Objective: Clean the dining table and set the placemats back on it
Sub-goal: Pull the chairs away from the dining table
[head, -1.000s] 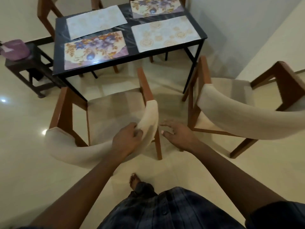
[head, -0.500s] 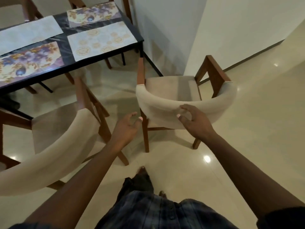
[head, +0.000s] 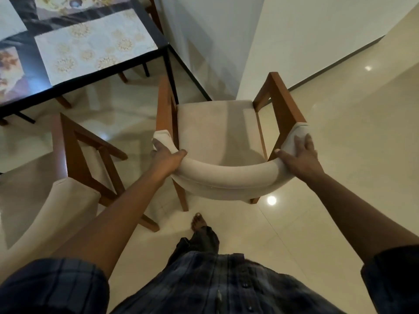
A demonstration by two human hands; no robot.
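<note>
Now the curved back of a cream chair is held at both ends. It is gripped by the left hand and the right hand, with each thumb hooked over the inner side. The dining table is seen at the top left, near the chair. A cream placemat and a flowered placemat are laid flat on it. A second chair is stood on the left.

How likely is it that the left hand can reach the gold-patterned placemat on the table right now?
Probably not yet: the left hand grips the chair backrest, and the gold-patterned placemat lies well beyond it on the table. Open floor lies between, so letting go and stepping forward should do.
</note>
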